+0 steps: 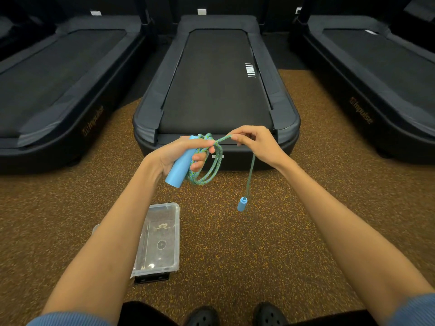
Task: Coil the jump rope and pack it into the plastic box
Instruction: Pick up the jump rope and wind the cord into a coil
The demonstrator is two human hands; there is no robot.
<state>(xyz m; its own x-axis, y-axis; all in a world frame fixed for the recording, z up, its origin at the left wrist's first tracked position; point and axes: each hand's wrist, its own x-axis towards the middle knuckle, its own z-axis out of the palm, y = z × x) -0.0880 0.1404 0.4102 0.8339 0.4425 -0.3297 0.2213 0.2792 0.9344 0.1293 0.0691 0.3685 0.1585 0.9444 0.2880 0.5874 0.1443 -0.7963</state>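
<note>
Step in hand: coiling, near its end by my reading. Left hand (181, 151) grip is closed around 1 blue handle (180, 168) plus the gathered loops of the jump rope (207, 170), which hang just below the fingers. Right hand (256, 144) grip is a narrow pinch on the rope tail, just beside the left fingertips. From that pinch the tail drops straight down to the 2nd handle (242, 203), dangling free above the floor (306, 208).

Next move, as I judge it: wrap the remaining tail around the bundle and bring the 2nd handle up against the 1st.

Plastic box (164, 231) sits open on the floor, below and nearer me than the left grip, partly hidden by the left forearm. Nothing packed yet.
</note>
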